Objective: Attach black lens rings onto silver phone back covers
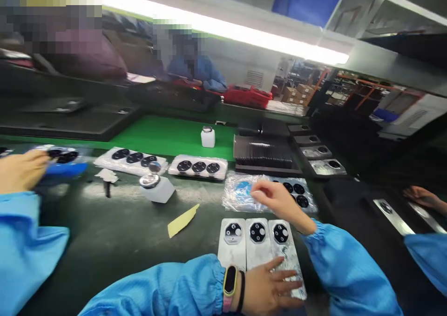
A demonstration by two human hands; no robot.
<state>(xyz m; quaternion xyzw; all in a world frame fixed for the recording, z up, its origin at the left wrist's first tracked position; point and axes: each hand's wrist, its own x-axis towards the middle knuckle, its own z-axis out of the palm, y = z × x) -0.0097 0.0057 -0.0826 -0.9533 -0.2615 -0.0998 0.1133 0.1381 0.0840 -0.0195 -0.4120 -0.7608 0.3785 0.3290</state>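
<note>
Three silver plates (232,247), shaped like phone back covers with round black camera-style discs near their far ends, lie side by side in front of me. My left hand (270,285) rests with fingers spread across the near part of the right-hand plates. Above the plates, my right hand (277,199) is curled, thumb and fingertips together; whatever may be pinched there is hidden. It is over a clear plastic-wrapped pack (230,199) with round black discs (298,189) at its right end. A blue round film (243,190) shows beside the fingertips.
White pump bottles (159,190) stand on the bench. Wrapped disc packs (198,167) line the middle, near a yellow paper scrap (183,220) and a slotted black rack (263,153). Co-workers' hands appear at left (23,169) and right (424,197).
</note>
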